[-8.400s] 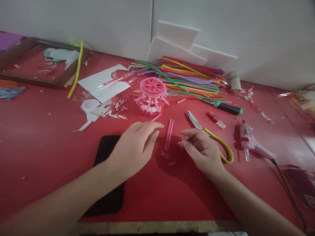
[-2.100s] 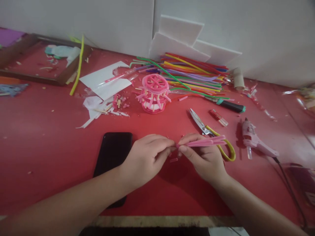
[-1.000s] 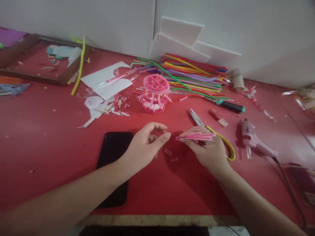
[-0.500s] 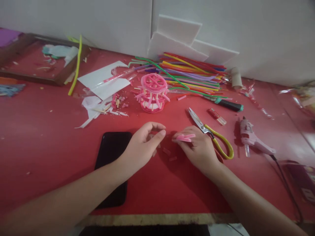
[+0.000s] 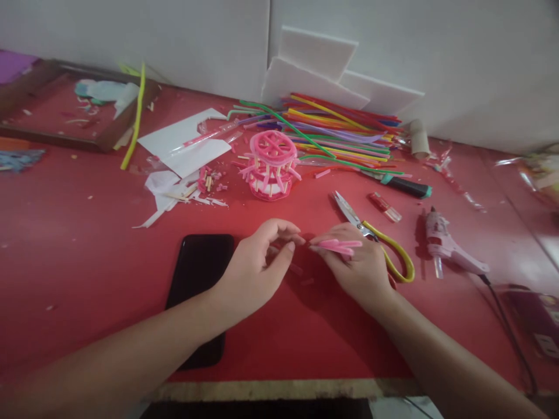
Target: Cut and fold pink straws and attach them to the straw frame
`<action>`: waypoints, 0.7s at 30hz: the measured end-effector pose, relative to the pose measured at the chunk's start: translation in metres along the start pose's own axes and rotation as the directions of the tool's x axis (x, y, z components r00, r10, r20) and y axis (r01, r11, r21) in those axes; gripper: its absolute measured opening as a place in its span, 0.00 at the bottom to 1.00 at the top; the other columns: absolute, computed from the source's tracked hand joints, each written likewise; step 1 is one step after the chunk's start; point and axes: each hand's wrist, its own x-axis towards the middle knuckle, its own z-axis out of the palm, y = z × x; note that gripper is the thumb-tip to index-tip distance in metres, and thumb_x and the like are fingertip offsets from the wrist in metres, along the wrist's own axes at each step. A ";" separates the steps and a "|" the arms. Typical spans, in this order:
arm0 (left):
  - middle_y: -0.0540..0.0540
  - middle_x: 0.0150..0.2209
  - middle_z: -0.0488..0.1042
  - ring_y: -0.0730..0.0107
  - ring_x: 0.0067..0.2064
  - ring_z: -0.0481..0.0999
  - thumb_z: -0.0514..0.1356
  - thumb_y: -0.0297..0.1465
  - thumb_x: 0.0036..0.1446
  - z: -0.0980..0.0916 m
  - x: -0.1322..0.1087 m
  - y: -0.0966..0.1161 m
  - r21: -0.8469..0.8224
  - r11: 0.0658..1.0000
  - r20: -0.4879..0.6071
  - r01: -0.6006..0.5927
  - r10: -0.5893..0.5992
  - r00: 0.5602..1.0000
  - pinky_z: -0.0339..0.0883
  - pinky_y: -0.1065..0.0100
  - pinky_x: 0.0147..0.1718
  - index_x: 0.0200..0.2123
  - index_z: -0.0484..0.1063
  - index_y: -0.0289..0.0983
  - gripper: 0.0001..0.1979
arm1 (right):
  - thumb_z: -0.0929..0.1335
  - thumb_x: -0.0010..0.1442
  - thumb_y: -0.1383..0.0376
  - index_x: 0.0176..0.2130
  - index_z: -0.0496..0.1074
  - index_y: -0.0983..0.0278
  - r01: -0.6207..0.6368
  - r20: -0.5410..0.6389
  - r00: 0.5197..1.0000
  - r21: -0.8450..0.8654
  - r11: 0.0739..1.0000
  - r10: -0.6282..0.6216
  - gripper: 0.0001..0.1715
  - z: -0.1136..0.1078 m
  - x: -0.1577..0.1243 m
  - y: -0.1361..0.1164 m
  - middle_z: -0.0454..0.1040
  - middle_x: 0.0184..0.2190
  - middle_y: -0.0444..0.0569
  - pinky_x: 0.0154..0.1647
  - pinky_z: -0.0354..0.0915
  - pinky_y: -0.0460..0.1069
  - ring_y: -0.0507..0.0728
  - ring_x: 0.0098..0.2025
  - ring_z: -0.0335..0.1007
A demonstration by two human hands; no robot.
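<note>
My right hand [image 5: 360,269] pinches a few pink straw pieces [image 5: 338,245] that point left, just above the red table [image 5: 87,244]. My left hand [image 5: 257,265] hovers a finger's width to their left, fingers curled with thumb and forefinger apart and nothing in them. Small pink straw offcuts [image 5: 305,281] lie on the table between the two hands. A pink straw wheel model [image 5: 271,164] stands beyond them. Yellow-handled scissors [image 5: 375,238] lie right behind my right hand.
A black phone [image 5: 198,279] lies under my left wrist. Coloured straws [image 5: 340,137] are heaped at the back by white foam boards [image 5: 323,70]. A pink glue gun [image 5: 448,247], a dark knife [image 5: 404,186], white paper [image 5: 186,142] with scraps and a wooden tray [image 5: 65,110] surround the spot.
My right hand picked the pink straw pieces off the table and kept shifting them in its grip. My left hand let go of their end, then drew close again.
</note>
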 end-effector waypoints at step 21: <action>0.52 0.21 0.73 0.79 0.23 0.71 0.58 0.39 0.64 -0.004 0.003 0.011 -0.043 0.997 0.192 0.060 -0.050 0.980 0.64 0.77 0.23 0.30 0.77 0.35 0.16 | 0.75 0.57 0.68 0.34 0.81 0.55 -0.363 0.205 0.928 0.691 0.625 0.312 0.06 -0.002 -0.006 -0.010 0.79 0.31 0.40 0.38 0.74 0.46 0.50 0.34 0.76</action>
